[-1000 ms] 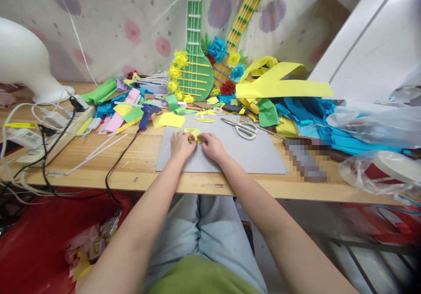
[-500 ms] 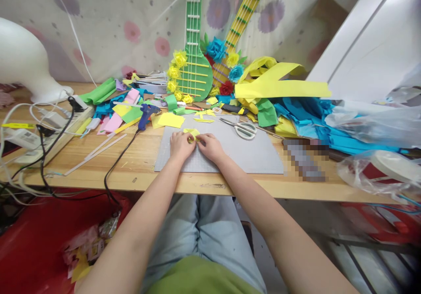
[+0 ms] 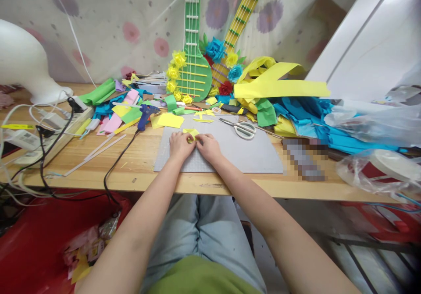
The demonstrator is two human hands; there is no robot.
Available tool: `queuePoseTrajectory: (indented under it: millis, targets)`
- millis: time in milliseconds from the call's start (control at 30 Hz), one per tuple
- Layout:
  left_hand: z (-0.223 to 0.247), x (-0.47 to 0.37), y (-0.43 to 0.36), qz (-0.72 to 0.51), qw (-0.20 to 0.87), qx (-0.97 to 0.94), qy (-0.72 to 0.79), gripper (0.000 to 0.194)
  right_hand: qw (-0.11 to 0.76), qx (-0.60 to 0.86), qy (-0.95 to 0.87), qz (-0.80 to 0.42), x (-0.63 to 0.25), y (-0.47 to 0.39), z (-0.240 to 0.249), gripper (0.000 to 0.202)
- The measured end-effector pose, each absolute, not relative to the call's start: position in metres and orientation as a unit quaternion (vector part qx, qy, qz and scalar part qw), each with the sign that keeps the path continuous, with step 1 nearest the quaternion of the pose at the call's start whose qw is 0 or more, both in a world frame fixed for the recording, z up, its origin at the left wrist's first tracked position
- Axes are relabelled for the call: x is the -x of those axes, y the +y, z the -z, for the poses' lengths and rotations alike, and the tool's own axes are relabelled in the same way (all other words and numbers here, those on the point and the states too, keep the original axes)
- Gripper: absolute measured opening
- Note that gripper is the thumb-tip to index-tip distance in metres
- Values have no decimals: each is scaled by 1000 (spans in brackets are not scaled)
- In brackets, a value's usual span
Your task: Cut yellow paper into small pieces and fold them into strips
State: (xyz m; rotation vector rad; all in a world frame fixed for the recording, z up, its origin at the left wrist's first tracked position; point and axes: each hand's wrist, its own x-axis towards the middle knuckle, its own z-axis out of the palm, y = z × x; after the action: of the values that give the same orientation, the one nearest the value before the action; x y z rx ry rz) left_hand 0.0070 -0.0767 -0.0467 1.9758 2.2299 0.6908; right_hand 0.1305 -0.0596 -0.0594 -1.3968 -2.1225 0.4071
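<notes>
Over the left half of a grey mat (image 3: 250,158), my left hand (image 3: 180,146) and my right hand (image 3: 208,147) meet at the fingertips. Both pinch a small piece of yellow paper (image 3: 190,132), which shows just beyond the fingers. Its lower part is hidden by them. White-handled scissors (image 3: 245,130) lie on the mat to the right. Thin yellow paper pieces (image 3: 203,120) rest at the mat's far edge. Yellow sheets (image 3: 171,120) lie at its far left corner, beside a blue glue gun (image 3: 144,116).
A green paper instrument (image 3: 197,77) and a yellow one (image 3: 238,18) lean at the back. Power strips with cables (image 3: 55,136) stand left. Yellow and blue paper (image 3: 305,114) is heaped right, near a plastic-wrapped roll (image 3: 381,167).
The hands and the yellow paper hold nearly the same place; the fingers show hardly any movement. The whole view has shifted very slightly.
</notes>
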Motion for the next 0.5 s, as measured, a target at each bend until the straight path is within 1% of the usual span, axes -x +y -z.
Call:
queuePoseTrajectory:
  millis: [133, 300, 500]
  targets:
    - [45, -7, -78, -224, 41, -646, 729, 20, 266, 514, -805, -128, -129, -62, 58, 27]
    - [44, -6, -79, -227, 46, -646, 727, 15, 250, 517, -810, -120, -129, -63, 56, 29]
    - [46, -3, -78, -243, 54, -644, 723, 18, 246, 518, -811, -119, -129, -64, 56, 29]
